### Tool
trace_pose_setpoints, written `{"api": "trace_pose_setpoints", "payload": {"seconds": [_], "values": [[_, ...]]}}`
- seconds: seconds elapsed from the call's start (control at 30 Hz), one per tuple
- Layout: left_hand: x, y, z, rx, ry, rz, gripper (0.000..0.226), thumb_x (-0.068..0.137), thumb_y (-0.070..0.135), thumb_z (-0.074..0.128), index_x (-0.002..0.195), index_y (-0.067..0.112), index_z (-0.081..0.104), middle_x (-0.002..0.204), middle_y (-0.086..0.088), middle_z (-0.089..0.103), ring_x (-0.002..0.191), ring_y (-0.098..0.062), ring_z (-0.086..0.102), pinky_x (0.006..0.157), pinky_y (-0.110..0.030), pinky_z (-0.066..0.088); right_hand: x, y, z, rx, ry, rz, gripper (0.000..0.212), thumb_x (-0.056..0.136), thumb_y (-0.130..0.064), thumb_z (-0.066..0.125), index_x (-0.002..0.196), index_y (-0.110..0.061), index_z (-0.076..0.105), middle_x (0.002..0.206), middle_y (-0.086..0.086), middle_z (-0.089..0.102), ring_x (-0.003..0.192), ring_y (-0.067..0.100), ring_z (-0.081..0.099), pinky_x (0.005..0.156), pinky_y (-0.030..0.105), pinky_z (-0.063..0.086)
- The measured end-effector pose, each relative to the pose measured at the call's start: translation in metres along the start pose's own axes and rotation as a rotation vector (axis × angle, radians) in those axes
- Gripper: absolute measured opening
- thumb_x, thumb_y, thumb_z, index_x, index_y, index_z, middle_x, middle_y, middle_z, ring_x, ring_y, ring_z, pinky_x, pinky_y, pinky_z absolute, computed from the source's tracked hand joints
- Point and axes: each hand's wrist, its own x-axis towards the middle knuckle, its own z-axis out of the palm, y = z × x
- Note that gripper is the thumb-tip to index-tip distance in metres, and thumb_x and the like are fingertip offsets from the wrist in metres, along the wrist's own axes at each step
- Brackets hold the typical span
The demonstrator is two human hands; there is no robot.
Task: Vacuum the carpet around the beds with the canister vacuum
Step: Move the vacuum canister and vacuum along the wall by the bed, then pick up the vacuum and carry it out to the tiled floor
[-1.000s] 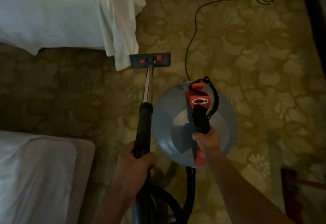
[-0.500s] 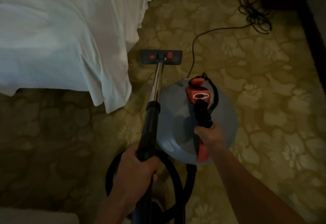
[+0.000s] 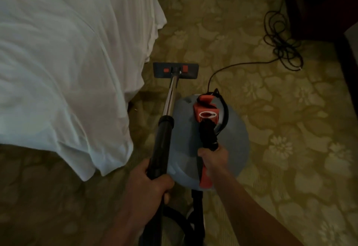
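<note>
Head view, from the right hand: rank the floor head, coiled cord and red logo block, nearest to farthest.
From the right hand:
1. Red logo block, just ahead on the canister.
2. Floor head, ahead-left beside the sheet.
3. Coiled cord, far ahead-right.

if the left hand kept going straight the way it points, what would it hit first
Probably the collar where the black wand meets the chrome tube, since the left hand grips the wand and points along it. The floor head lies further on. The white sheet hangs close beside; depth unclear.
</note>
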Motion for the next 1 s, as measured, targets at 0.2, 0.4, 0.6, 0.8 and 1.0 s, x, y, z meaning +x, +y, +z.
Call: {"api": "trace_pose_setpoints", "payload": {"seconds": [0.2, 0.4, 0.6, 0.8, 1.0], "values": [[0.07, 0.064, 0.004, 0.003, 0.014, -0.021, 0.016, 0.08, -0.009, 0.069, 0.081, 0.004, 0.059, 0.05, -0.007, 0.055, 0.042, -0.018, 0.053, 0.041, -0.027, 0.042, 0.048, -0.072, 0.021, 0.021, 0.01, -0.027, 0.02, 0.083, 0.008, 0.071, 0.096, -0.005, 0.064, 0.079, 0.008, 0.06, 0.078, 0.03, 0.059, 0.071, 0.038, 0.049], [0.147, 0.128, -0.002, -0.017, 0.009, 0.005, 0.017, 0.073, -0.004, 0.074, 0.084, 0.0, 0.062, 0.054, -0.015, 0.057, 0.044, -0.024, 0.052, 0.046, -0.031, 0.043, 0.102, -0.147, 0.043, -0.023, 0.051, -0.056, 0.025, 0.079, 0.008, 0.072, 0.098, -0.006, 0.064, 0.083, 0.013, 0.063, 0.079, 0.032, 0.061, 0.077, 0.051, 0.056], [0.244, 0.201, -0.015, -0.03, -0.062, 0.006, 0.021, 0.069, 0.004, 0.077, 0.087, 0.005, 0.065, 0.053, -0.015, 0.058, 0.047, -0.027, 0.052, 0.054, -0.038, 0.044, 0.158, -0.225, 0.09, 0.024, 0.097, -0.029, 0.035, 0.08, 0.008, 0.072, 0.111, -0.008, 0.067, 0.092, 0.008, 0.068, 0.085, 0.026, 0.065, 0.081, 0.046, 0.057], [0.32, 0.283, -0.026, -0.035, -0.136, 0.035, 0.02, 0.064, 0.009, 0.076, 0.076, 0.015, 0.061, 0.054, -0.011, 0.055, 0.047, -0.026, 0.051, 0.048, -0.032, 0.04, 0.21, -0.307, 0.141, 0.085, 0.123, -0.011, 0.04, 0.079, 0.009, 0.071, 0.113, -0.011, 0.066, 0.094, 0.006, 0.068, 0.095, 0.032, 0.065, 0.088, 0.048, 0.057], [0.384, 0.338, -0.009, -0.012, -0.17, 0.051, 0.02, 0.078, -0.011, 0.068, 0.077, 0.009, 0.062, 0.054, -0.011, 0.052, 0.047, -0.026, 0.05, 0.048, -0.032, 0.04, 0.264, -0.372, 0.168, 0.125, 0.144, 0.016, 0.04, 0.078, 0.008, 0.072, 0.111, -0.015, 0.066, 0.094, 0.007, 0.069, 0.085, 0.024, 0.065, 0.083, 0.046, 0.058]]}}
